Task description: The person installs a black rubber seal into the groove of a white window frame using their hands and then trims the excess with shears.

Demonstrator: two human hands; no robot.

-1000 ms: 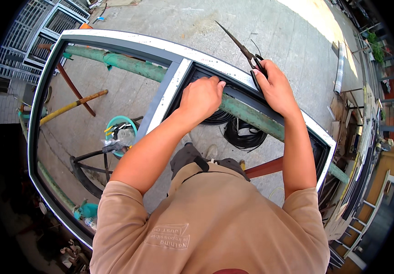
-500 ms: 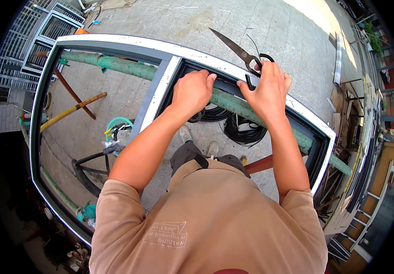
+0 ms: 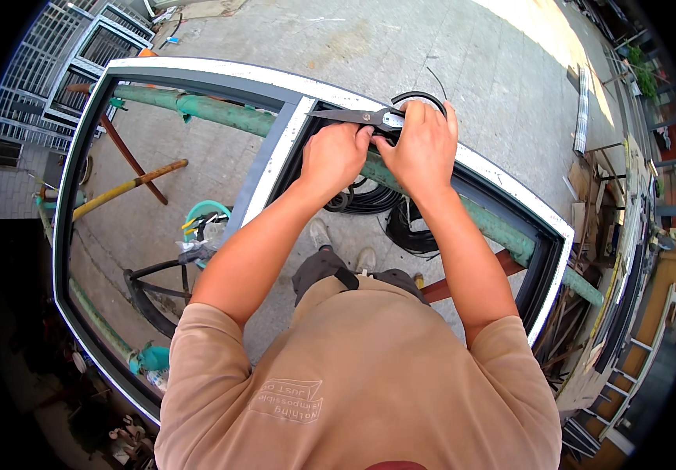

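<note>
A pair of scissors (image 3: 365,117) with dark blades and black handles is in my right hand (image 3: 422,149), its blades lying leftward over the far bar of the window frame (image 3: 232,72). The frame is dark grey with white film along its faces. My left hand (image 3: 332,153) is closed at the inner edge of the right opening, fingers curled on a black rubber strip that runs in the groove. Both thumbs nearly meet over the strip; the fingertips are partly hidden. A loose black strip end (image 3: 436,77) sticks up beyond my right hand.
Green pipes (image 3: 220,113) and a yellow pole (image 3: 130,188) support the frame. Coils of black strip (image 3: 412,227) lie on the paving near my feet. A turquoise basin (image 3: 207,210) with tools stands at left. Metal grilles (image 3: 106,47) lean far left; boards and profiles line the right.
My right hand has moved left toward my left hand. The scissors have swung down from pointing up and away to lying leftward across the frame bar.
</note>
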